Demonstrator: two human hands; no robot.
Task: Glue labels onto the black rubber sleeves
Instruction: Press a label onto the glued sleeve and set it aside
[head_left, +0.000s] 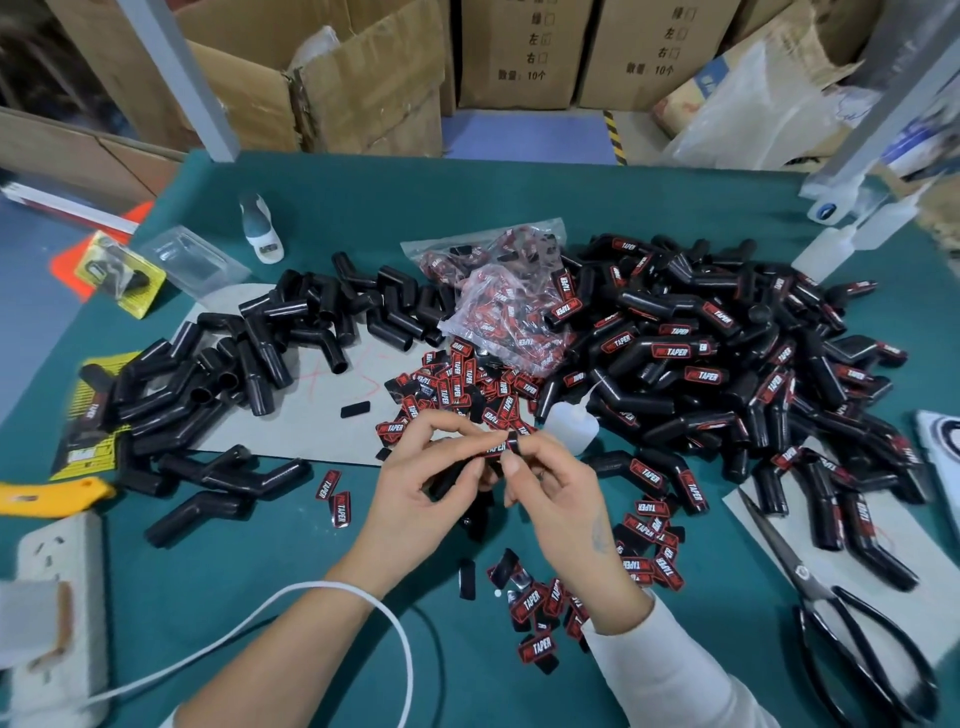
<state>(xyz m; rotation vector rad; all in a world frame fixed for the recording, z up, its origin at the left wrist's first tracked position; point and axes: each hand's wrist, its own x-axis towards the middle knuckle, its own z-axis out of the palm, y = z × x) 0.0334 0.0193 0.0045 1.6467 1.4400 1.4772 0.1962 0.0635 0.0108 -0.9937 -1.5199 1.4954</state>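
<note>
**Label pressed onto a sleeve held in both hands**

A black rubber sleeve (467, 470) is held above the green table (519, 192), near its front edge. It is gripped by the fingers of the left hand (415, 486), while a red-and-black "TAPER" label (497, 447) is pinched against its upper end by the right hand (550, 488). Just behind the hands a white glue bottle (571, 423) lies among loose labels (457, 389). Unlabelled sleeves (270, 353) are heaped to the left on grey card, labelled sleeves (727, 364) to the right. A clear bag of labels (509, 306) rests between the heaps. Black-handled scissors (852, 634) lie at the right edge.
</note>
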